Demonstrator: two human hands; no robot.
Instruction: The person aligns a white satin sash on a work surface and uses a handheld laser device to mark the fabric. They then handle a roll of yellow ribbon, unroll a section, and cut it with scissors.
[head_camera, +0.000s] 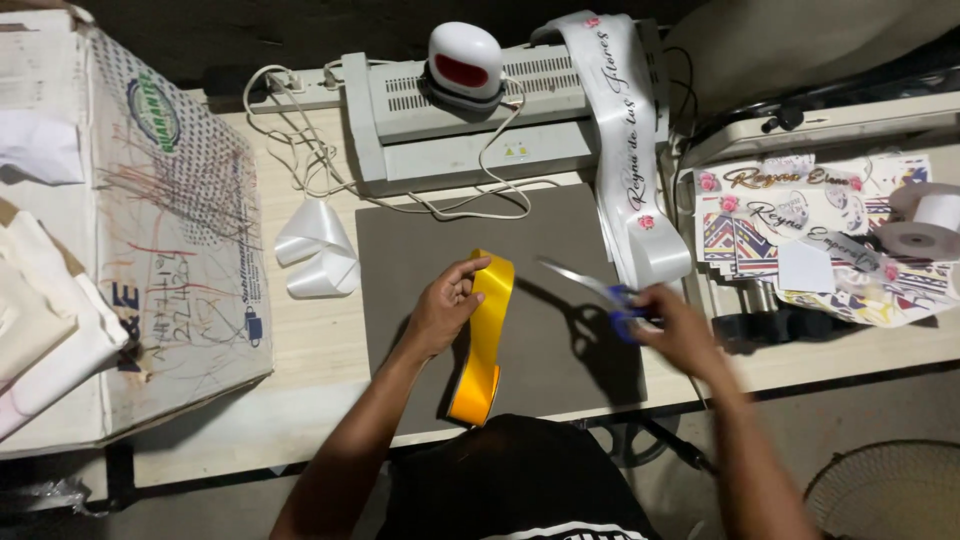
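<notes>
Ribbon (484, 335), yellow and glossy, lies lengthwise on the grey mat (560, 250), left of the mat's middle, its near end curling over the mat's front edge. The left hand (447, 305) pins the ribbon's far end, thumb and fingers (470, 272) pinched together on it. The right hand (672, 325), over the mat's right edge, holds blue-handled scissors (592, 290) with the blades parted and aimed toward the ribbon; its fingers are wrapped in the handles, though motion blur makes the exact grip hard to read. To cut well, I would keep the ribbon taut and flat against the mat, bring the open blades square across its width close to the pinching fingers but clear of them, and close in one stroke so the satin edge does not fray. By count: one yellow ribbon, one pair of scissors, one mat, one laminator (470, 125) behind the mat with one small red-and-white heat press (465, 62) on top, one printed white sash (625, 150) draped from the laminator to the mat's right side, one looped white ribbon (318, 250) left of the mat, one cardboard box (170, 230) further left, and what looks like two white rolls (925, 225) far right of the mat, all on the tabletop (320, 340).
</notes>
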